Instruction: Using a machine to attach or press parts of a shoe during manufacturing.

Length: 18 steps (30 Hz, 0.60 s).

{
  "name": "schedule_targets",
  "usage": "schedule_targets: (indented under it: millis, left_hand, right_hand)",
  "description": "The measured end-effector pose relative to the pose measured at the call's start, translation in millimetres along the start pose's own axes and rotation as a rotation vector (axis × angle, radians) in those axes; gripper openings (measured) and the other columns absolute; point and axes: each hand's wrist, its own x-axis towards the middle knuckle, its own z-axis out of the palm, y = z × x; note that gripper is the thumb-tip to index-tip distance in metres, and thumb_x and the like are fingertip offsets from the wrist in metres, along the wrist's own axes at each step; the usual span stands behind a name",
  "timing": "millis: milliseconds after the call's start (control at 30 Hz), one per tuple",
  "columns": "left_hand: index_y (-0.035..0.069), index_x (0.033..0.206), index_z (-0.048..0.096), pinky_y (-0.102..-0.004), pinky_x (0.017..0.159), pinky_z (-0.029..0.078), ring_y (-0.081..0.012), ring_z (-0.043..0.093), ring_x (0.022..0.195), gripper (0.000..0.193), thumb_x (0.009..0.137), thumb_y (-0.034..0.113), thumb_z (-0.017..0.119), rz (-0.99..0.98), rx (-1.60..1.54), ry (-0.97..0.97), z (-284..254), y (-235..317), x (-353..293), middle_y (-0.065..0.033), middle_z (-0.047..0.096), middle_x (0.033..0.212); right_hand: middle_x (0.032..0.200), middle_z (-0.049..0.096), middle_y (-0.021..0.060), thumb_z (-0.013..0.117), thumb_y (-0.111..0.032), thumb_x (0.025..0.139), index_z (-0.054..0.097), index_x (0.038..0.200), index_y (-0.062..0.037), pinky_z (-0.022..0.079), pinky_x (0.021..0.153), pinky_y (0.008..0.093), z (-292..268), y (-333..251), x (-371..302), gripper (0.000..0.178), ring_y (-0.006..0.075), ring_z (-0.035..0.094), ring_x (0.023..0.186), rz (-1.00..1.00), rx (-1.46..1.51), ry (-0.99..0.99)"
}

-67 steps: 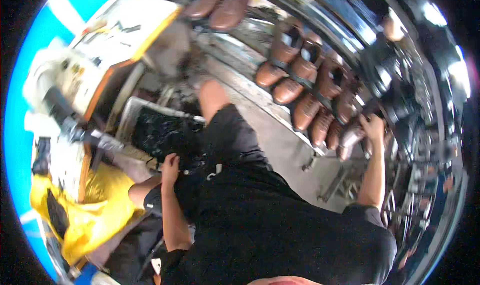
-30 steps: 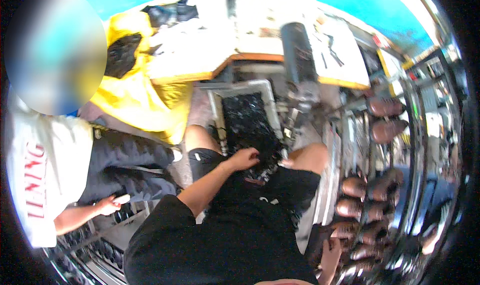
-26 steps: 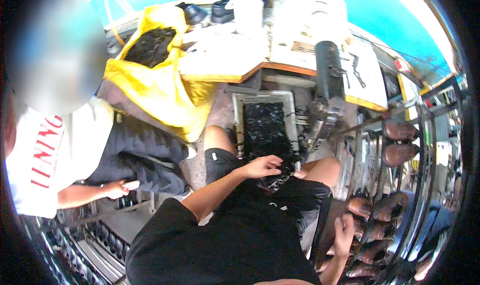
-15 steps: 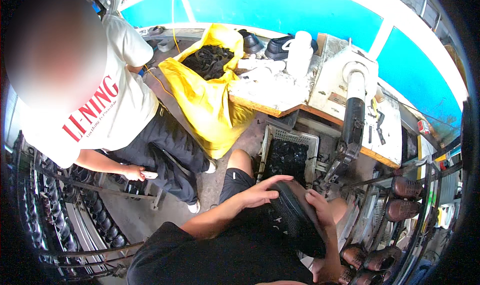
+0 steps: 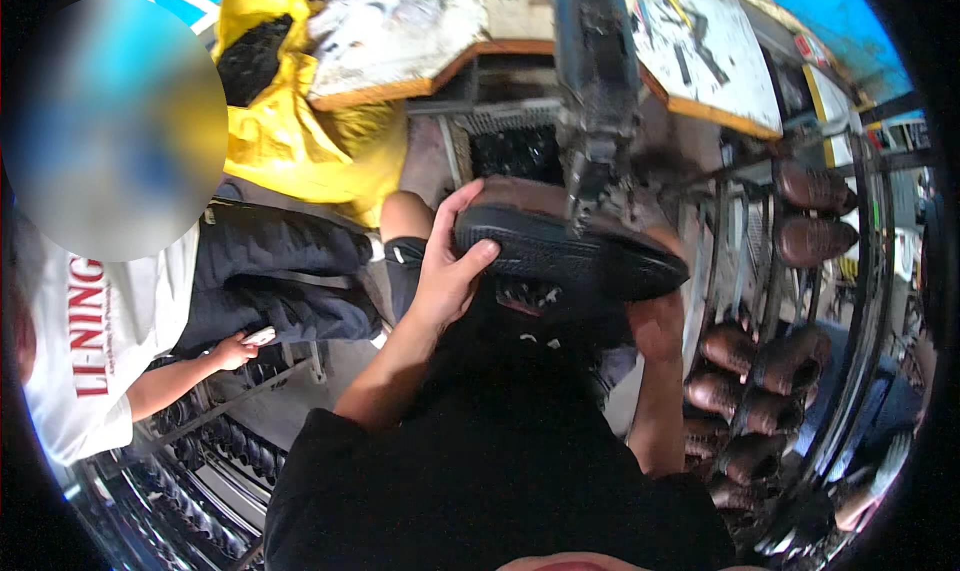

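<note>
In front of me a shoe (image 5: 550, 243) with a brown upper and a black treaded sole lies on its side, its sole turned toward me and its toe pointing right. My left hand (image 5: 455, 261) is closed around the heel end, thumb on the sole, fingers over the upper. At the toe end my right hand (image 5: 652, 316) comes up under the shoe, its fingers hidden behind it. Just beyond the shoe hangs the dark lower end of a machine arm (image 5: 597, 91); whether they touch I cannot tell.
A crate (image 5: 515, 121) of black scraps stands beyond the shoe. White-topped workbenches (image 5: 715, 66) flank the machine arm, and a yellow sack (image 5: 370, 156) stands left. Brown shoes (image 5: 815, 241) fill a rack at right. Another person (image 5: 130, 321) stands at left, holding a small white object.
The shoe has swung from upright to nearly level and come up close to the machine arm. My left hand has shifted to its heel, and my right hand has gone under the toe. The view has turned.
</note>
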Motion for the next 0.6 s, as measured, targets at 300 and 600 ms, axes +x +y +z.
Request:
schedule_targets:
  millis: [300, 600]
  left_hand:
    - [0.003, 0.161, 0.021, -0.0363, 0.114, 0.039, -0.0209, 0.042, 0.138, 0.106, 0.076, -0.005, 0.085, -0.056, 0.108, -0.193, 59.9, -23.7, 16.2, -0.0083, 0.036, 0.153]
    - [0.006, 0.159, 0.020, -0.0420, 0.102, 0.054, -0.0231, 0.053, 0.129, 0.110, 0.071, -0.015, 0.084, 0.094, 0.256, -0.313, 43.2, -30.0, 22.6, -0.0079, 0.036, 0.150]
  right_hand:
    - [0.151, 0.048, 0.0070, 0.070, -0.028, 0.097, 0.032, 0.157, -0.0110, 0.039, 0.116, 0.0455, -41.6, -58.6, -2.8, 0.073, 0.0263, 0.049, 0.137, -0.250, -0.231, -0.050]
    - [0.146, 0.053, 0.0193, 0.092, -0.024, 0.070, 0.026, 0.158, -0.0086, 0.044, 0.112, 0.0519, -29.0, -100.2, 13.5, 0.112, 0.0361, 0.054, 0.132, -0.279, -0.254, 0.039]
